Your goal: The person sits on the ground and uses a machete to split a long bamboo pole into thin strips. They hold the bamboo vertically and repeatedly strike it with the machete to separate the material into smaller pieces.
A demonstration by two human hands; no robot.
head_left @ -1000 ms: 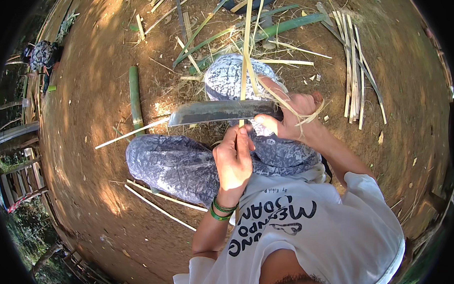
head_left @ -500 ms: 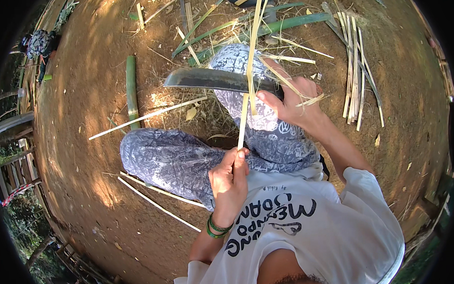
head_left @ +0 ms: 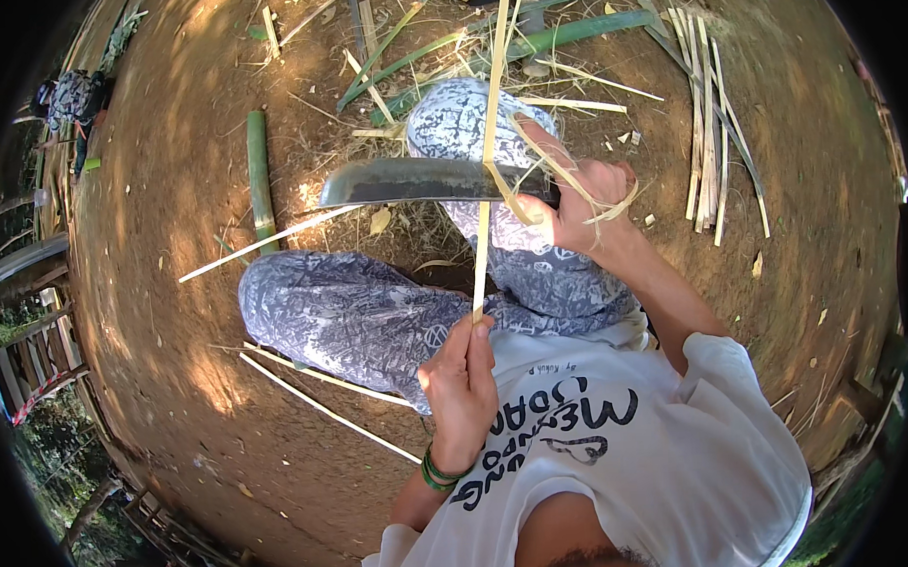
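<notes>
The left hand (head_left: 462,383) pinches the near end of a thin bamboo strip (head_left: 489,132) w/ fingers shut tight on it. The strip runs from there toward 12 o'clock, over the knee and up to the top edge. Held at the end like this, the strip looks stretched straight, prob. so the blade can ride along it.

The right hand (head_left: 581,209) is at 1 o'clock from the left one. It is closed round the handle of a big knife (head_left: 420,180). The blade lies flat & sideways, pointing to 9 o'clock, and it crosses the strip. Thin curls of peel (head_left: 611,203) hang over the fingers, so the edge seems to be shaving the strip.

Left arm is bent close to the chest, wrist w/ green bands (head_left: 436,472). Right arm reaches out further, elbow out to 4 o'clock.

The person sits cross-legged in patterned pants (head_left: 345,317). More strips (head_left: 703,125) lie in a pile at 2 o'clock, a green stick (head_left: 259,170) at 10 o'clock, on the dirt (head_left: 174,293).
</notes>
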